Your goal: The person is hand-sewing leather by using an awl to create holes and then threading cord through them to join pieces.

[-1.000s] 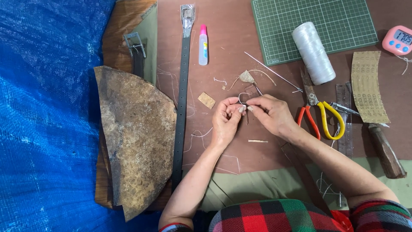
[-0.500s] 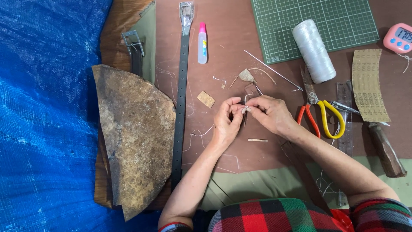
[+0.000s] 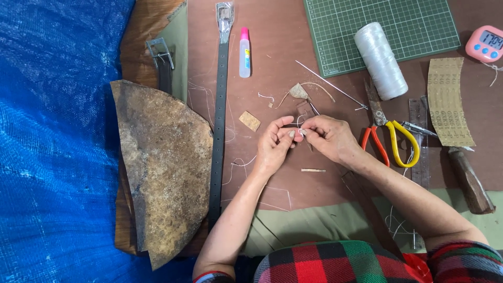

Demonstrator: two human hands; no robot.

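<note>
My left hand and right hand pinched a small piece mid-table — pink-capped glue bottle near the far edge.

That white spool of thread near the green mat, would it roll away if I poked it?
Probably. The white cylindrical spool of thread lies on its side on the brown work surface, so a sideways nudge would likely roll it. It looks light for its size, being wound thread, and its glossy surface may feel slightly slippery.
</note>
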